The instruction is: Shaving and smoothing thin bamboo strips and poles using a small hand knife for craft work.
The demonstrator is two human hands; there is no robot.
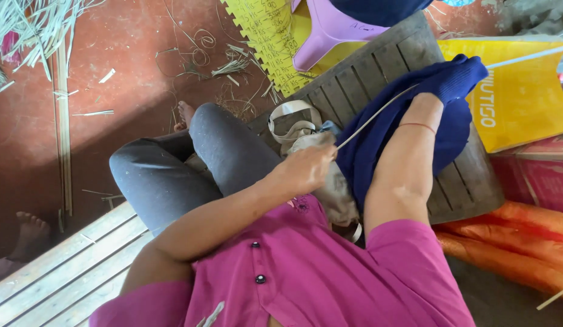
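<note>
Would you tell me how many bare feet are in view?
2. One foot lies on the red floor beyond the grey-trousered knee. Another foot shows at the left edge beside the wooden bench. More may be hidden.

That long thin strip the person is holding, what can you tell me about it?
The thin strip is a pale, slender length, like split cane or bamboo, though I cannot be sure. It runs in a slight curve from the left hand, which pinches its near end, up and to the right across the dark blue cloth wrapped over the right hand, then on past the yellow bag to the frame's edge.
</note>
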